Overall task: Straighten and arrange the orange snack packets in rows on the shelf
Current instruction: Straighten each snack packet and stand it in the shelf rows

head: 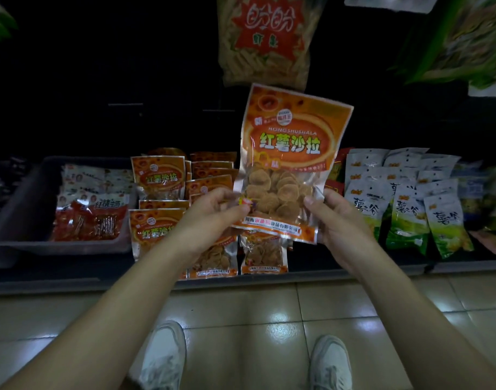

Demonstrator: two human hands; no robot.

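An orange snack packet [289, 153] with round crisps showing through its clear window is held upright above the shelf. My left hand [213, 215] pinches its lower left edge, and my right hand [337, 218] grips its lower right corner. Below and to the left, several more orange packets [158, 175] lie on the dark shelf [353, 263] in loose overlapping rows. Two of them [263, 254] sit at the front edge, partly hidden by my left forearm.
A grey tray [21, 209] with red and white packets stands at the left. White-and-green packets [404, 209] fill the shelf at the right. A large bag with a red star label [265, 38] hangs above. Tiled floor and my two white shoes [168, 358] are below.
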